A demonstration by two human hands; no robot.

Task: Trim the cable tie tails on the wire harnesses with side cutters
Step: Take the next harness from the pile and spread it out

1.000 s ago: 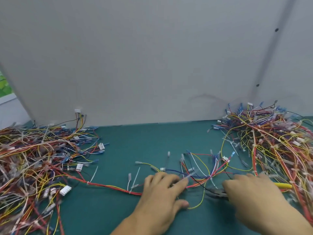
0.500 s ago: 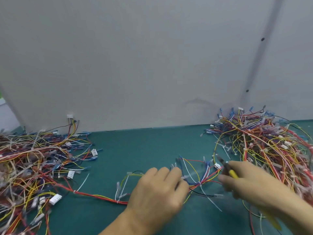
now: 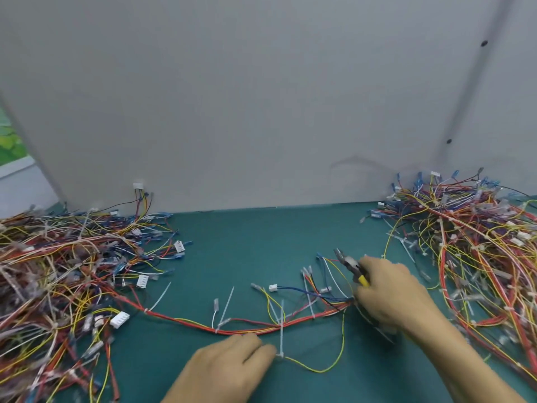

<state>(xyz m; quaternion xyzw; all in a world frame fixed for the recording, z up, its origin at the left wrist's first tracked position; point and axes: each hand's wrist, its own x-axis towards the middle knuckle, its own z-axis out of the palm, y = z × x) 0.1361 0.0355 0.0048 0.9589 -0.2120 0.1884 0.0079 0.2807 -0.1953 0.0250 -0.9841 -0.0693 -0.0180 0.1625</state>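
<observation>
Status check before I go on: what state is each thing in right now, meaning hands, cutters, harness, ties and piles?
harness: stretched out flat.
tie tails: long, untrimmed.
cutters: held clear of the tie tails; too blurred to tell if open or shut.
right hand: grips the cutters.
left hand: fingertips at the harness, grip hidden.
left pile: tangled heap.
right pile: tangled heap.
</observation>
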